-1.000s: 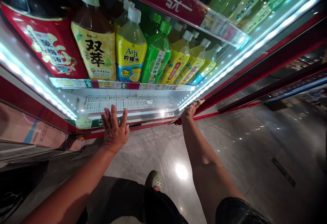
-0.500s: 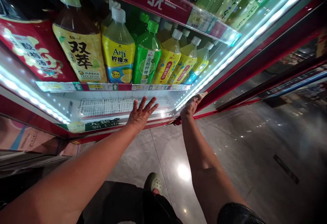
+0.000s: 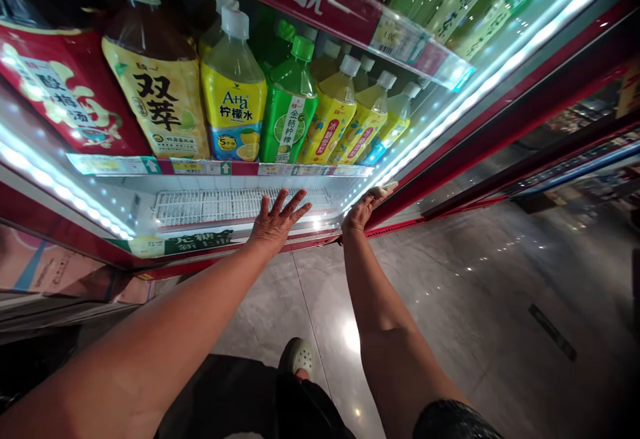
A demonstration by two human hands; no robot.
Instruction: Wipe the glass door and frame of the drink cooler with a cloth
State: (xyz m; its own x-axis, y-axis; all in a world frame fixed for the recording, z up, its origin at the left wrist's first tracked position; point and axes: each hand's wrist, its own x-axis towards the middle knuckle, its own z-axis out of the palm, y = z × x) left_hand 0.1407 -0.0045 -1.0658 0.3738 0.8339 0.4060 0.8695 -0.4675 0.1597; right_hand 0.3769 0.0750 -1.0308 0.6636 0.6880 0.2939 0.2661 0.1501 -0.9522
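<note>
My left hand (image 3: 276, 224) is open, fingers spread, in front of the low wire rack (image 3: 215, 205) of a lit drinks cooler. Whether its palm touches a glass surface I cannot tell. At the cooler's lower right corner, my right hand (image 3: 359, 212) is closed on a pale, folded cloth (image 3: 381, 191), partly hidden by the fingers. That hand lies against the edge beside the red frame (image 3: 425, 182). Above both hands stands a row of drink bottles, among them a yellow-and-blue lemon drink bottle (image 3: 234, 102) and a green bottle (image 3: 290, 109).
A price strip (image 3: 240, 169) runs along the bottle shelf. Light strips (image 3: 60, 189) line both sides of the cooler. Below are grey floor tiles (image 3: 310, 292) and my foot in a clog (image 3: 301, 355). Pink cartons (image 3: 50, 262) sit at the left.
My right hand has slid slightly left along the cooler's lower right corner with the cloth. My left hand stays nearly where it was, fingers still spread. The view has shifted a little.
</note>
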